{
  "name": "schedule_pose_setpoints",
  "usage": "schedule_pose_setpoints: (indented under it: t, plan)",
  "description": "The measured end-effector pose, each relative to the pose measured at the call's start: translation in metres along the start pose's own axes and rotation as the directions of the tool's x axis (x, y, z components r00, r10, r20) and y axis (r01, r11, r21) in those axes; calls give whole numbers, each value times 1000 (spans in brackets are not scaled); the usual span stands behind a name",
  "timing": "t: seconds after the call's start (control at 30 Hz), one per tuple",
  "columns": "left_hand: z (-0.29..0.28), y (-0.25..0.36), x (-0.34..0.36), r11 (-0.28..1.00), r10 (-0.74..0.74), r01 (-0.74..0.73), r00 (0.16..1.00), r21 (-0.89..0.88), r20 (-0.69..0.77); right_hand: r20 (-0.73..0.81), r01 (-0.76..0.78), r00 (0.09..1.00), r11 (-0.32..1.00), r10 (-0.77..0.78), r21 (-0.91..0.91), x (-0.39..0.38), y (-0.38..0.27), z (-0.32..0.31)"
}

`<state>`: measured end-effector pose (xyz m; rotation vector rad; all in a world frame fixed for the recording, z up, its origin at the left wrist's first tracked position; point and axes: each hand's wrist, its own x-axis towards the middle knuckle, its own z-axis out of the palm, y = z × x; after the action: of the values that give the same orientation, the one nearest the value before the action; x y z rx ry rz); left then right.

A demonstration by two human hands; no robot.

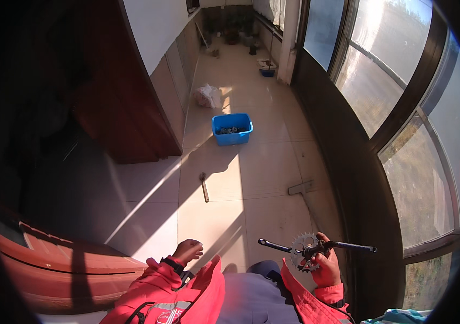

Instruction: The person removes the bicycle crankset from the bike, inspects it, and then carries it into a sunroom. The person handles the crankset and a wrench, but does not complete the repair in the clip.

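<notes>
A bicycle crankset [308, 251] with a toothed silver chainring and two black crank arms is gripped by my right hand [326, 267], its fingers wrapped near the hub. One arm points left, the other right. My left hand [188, 251] hovers above the floor, fingers curled together; whether anything small is in them is hidden. Ahead of it on the tiles lies a metal wrench [204, 189], apart from both hands. Farther off stands a blue plastic basin [232, 139] with dark and silvery metal parts [231, 130] inside.
A T-shaped floor tool [301, 187] lies at the right, by the windowed wall [327, 113]. Behind the basin sits a plastic bag [208, 96]. A blue dustpan [266, 72] stands farther back. Reddish-brown furniture [68, 259] and an open door [127, 86] border the left.
</notes>
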<state>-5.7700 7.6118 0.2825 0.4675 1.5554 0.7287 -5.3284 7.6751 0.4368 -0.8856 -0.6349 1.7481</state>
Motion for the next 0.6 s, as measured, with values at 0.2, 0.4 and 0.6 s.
schedule_pose_setpoints:
  t: [0.2,0.4,0.6]
  plan:
    - [51,157,177,988,102,-88,989,129,-106,31,10,999,1000,-10,5,202,-56,-24]
    - [66,253,287,998,-61,62,981,2,-186,73,-16,997,1000,17,-19,418,-127,-12]
    - [77,343,381,986,-166,154,955,-66,-247,145,-43,988,998,48,-34,628,-196,6]
